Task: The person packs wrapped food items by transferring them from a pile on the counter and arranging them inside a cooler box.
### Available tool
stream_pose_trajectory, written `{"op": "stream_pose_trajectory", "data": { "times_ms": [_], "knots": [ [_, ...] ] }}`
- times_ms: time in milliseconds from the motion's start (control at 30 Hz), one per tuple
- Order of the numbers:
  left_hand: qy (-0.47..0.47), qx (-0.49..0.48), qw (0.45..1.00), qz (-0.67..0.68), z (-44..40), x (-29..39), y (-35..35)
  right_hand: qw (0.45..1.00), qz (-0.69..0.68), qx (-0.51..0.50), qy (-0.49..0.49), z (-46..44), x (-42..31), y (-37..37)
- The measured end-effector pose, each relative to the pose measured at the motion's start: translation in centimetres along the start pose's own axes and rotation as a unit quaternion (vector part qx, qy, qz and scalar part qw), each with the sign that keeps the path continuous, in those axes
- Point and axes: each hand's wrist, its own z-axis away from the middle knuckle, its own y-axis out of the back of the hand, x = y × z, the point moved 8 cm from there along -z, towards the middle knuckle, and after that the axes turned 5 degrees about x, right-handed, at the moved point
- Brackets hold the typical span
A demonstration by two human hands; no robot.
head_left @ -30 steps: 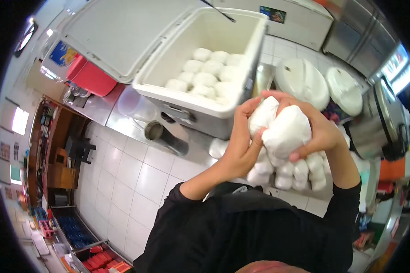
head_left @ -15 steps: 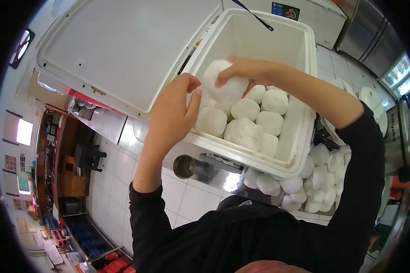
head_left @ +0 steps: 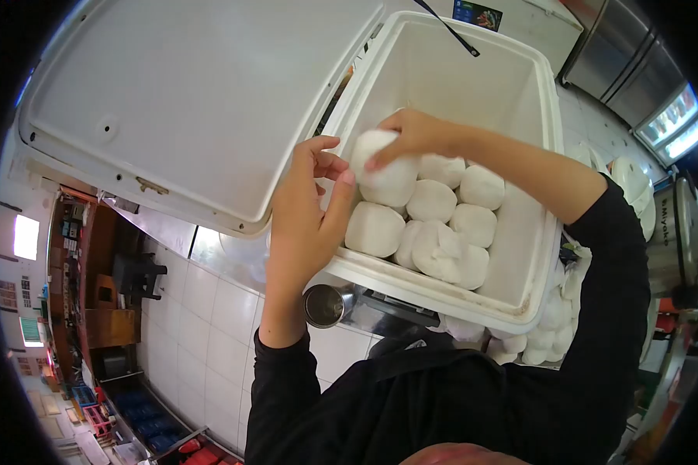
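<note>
A white rounded lump, blurred a little by motion, is gripped by my right hand from its far right side. It is held at the left part of a white cool box, over other lumps of the same kind. Several of these smooth white lumps sit packed together inside the box; one near the front looks creased, as if wrapped. My left hand is over the box's left rim, beside the held lump. Its fingers are apart and slightly bent, with nothing in them.
The cool box's lid stands open to the left. A metal cup is on the steel counter in front. More white lumps are heaped at the right by my sleeve. A black strap hangs over the box's far edge.
My right hand has lowered the white lump toward the others in the cool box. The left hand stays beside it, its fingers more spread. The whole view has shifted slightly.
</note>
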Motion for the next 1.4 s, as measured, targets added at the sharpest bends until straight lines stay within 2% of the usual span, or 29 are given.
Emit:
{"op": "stream_pose_trajectory", "data": {
  "times_ms": [33, 133, 233, 333, 433, 533, 567, 633, 733, 833, 900, 967, 1033, 1167, 1267, 1367, 1400],
  "knots": [
    [0.000, 0.012, 1.000, 0.015, 0.0, -0.2, 0.2, 0.999, -0.038, -0.015, -0.008, -0.6, 0.3, 1.1],
    [0.009, 0.019, 0.999, 0.030, -0.2, -0.1, 0.2, 0.993, -0.069, 0.090, -0.013, -1.5, 1.4, 6.1],
    [-0.016, -0.002, 1.000, -0.012, -0.4, 0.2, -0.1, 0.989, 0.064, 0.126, -0.050, -3.8, 5.4, 7.4],
    [-0.004, -0.019, 1.000, -0.005, -0.4, 0.1, -0.3, 0.989, 0.075, 0.112, -0.068, -3.3, 7.1, 3.7],
    [0.012, -0.035, 0.999, 0.000, -0.4, 0.0, -0.4, 0.991, -0.098, 0.016, -0.092, -3.2, 7.3, 1.7],
    [-0.002, -0.070, 0.997, -0.021, -0.4, 0.5, -1.0, 0.999, 0.017, 0.017, -0.027, -3.8, 7.7, 0.9],
    [-0.020, -0.084, 0.996, -0.025, -0.6, 0.7, -1.3, 0.988, 0.141, 0.055, -0.009, -3.8, 7.4, 1.1],
    [-0.055, -0.113, 0.992, -0.029, -0.6, 1.2, -2.2, 0.916, 0.380, 0.124, 0.023, -3.6, 6.4, 0.7],
    [-0.109, -0.118, 0.984, -0.078, -0.2, 2.2, -3.2, 0.912, 0.392, 0.122, -0.010, -3.9, 6.6, 1.4],
    [-0.050, -0.117, 0.991, -0.051, -0.2, 1.4, -2.5, 0.896, 0.412, 0.161, -0.028, -2.9, 4.1, 3.3],
    [-0.028, -0.091, 0.995, -0.009, -0.3, 0.7, -1.7, 0.916, 0.398, -0.049, 0.007, 0.4, 2.1, 1.6],
    [-0.018, -0.079, 0.997, 0.014, -0.3, 0.5, -1.3, 0.906, 0.361, -0.217, 0.036, 4.6, 2.0, -1.7],
    [-0.026, -0.085, 0.996, 0.019, -0.3, 1.1, -1.5, 0.887, 0.310, -0.337, 0.053, 9.2, 2.4, -6.0],
    [-0.047, -0.077, 0.996, 0.011, -0.1, 1.4, -1.3, 0.934, 0.251, -0.253, 0.006, 9.0, 3.8, -7.3],
    [-0.046, -0.089, 0.995, 0.018, -0.2, 1.3, -1.3, 0.903, 0.326, -0.272, -0.067, 8.8, 3.6, -7.5],
    [-0.045, -0.112, 0.993, 0.016, -0.5, 1.2, -1.7, 0.920, 0.338, -0.186, 0.066, 9.4, 2.0, -8.2],
    [-0.043, -0.120, 0.992, 0.009, -0.8, 1.4, -2.0, 0.928, 0.313, -0.188, 0.074, 9.4, 1.6, -7.7]
  ]
}}
